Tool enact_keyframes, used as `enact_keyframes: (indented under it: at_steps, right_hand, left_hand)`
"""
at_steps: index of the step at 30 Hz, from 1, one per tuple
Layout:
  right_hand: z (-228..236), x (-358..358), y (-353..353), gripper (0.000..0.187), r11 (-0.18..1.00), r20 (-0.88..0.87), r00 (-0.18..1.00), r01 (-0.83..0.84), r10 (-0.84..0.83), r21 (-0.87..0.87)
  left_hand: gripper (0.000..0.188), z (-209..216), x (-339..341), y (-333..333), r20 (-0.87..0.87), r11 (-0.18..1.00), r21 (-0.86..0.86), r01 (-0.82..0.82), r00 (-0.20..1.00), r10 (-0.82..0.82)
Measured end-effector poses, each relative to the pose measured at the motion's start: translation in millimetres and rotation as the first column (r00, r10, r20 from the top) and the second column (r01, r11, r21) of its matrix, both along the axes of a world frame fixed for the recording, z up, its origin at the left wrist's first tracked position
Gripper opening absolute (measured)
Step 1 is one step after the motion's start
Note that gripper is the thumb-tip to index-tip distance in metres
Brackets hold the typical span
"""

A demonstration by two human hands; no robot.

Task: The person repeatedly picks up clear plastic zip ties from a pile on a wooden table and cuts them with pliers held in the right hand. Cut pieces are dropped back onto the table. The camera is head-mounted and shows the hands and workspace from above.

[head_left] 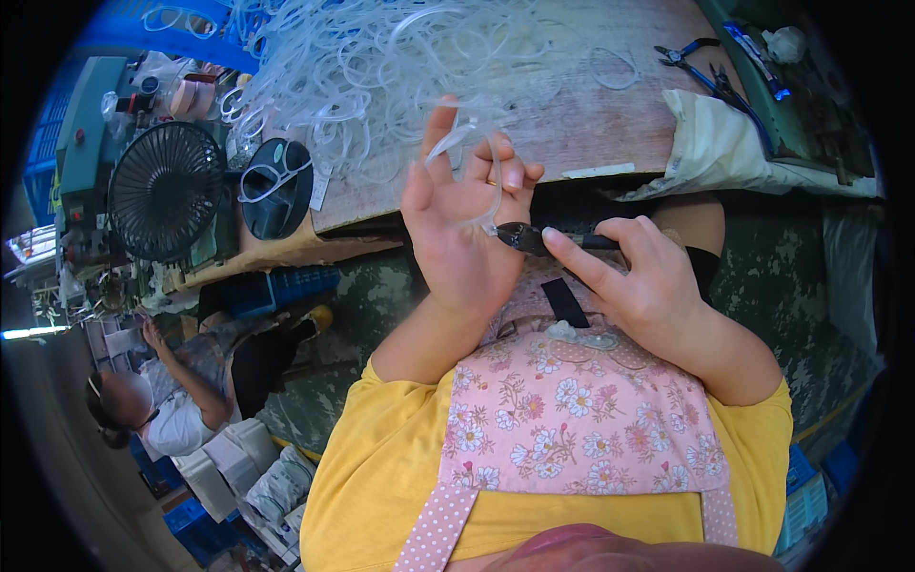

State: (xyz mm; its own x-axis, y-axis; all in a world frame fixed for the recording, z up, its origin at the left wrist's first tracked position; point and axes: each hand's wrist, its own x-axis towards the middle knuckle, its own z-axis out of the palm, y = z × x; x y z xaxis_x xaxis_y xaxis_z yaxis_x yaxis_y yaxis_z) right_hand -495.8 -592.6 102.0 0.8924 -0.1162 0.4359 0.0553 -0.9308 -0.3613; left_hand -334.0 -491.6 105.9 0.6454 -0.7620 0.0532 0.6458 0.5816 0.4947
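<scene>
Palm up above the table's front edge, my left hand (453,224) holds a clear plastic loop (498,186) by its upper part between bent fingers, while the index finger points up. My right hand (643,272) grips dark cutting pliers (519,238) held sideways, thumb laid along them. The tips of the pliers are at the loop's lower end, beside the left palm; whether the jaws are closed on it I cannot tell. Beyond the hands spreads a large tangled heap of similar clear loops (381,81). One single loop (620,81) lies apart on the wooden table (581,124).
A black fan (167,191) stands at the left, its base (276,214) carrying a loop. Two pairs of pliers (688,52) (729,93) and a white sack (720,143) are at the right. A blue crate (172,29) is at the far left. Another person (191,391) sits at lower left.
</scene>
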Motion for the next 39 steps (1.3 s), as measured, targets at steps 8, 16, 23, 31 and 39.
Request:
enact_keyframes:
  at_steps: [8,16,23,31,39]
  right_hand:
    - [15.4,-4.9,-11.6,0.072,0.955,0.009,1.0,0.021,-0.025,0.295]
    - [12.3,-1.7,-11.8,0.065,0.988,0.007,0.997,-0.083,0.083,0.128]
    - [38.0,-6.5,-29.2,0.072,0.282,-0.037,0.842,-0.138,0.538,0.949]
    - [4.0,-7.1,-7.6,0.093,0.799,0.332,0.943,-0.221,0.029,0.559]
    - [2.3,-7.5,5.4,0.069,0.977,-0.034,0.997,-0.054,0.062,0.208]
  left_hand:
    - [0.055,4.5,1.6,-3.2,-0.095,0.997,0.028,0.072,0.993,-0.069]
    - [0.062,-1.3,3.2,-0.2,-0.039,0.976,0.069,0.207,0.978,-0.205]
    - [0.087,-33.2,9.3,-2.3,0.983,0.824,-0.129,-0.552,0.037,0.179]
    - [0.053,-9.1,12.6,-8.5,0.215,0.958,0.094,-0.271,0.945,0.246]
    - [0.05,5.3,13.7,-7.1,0.11,0.983,0.005,-0.185,0.977,0.183]
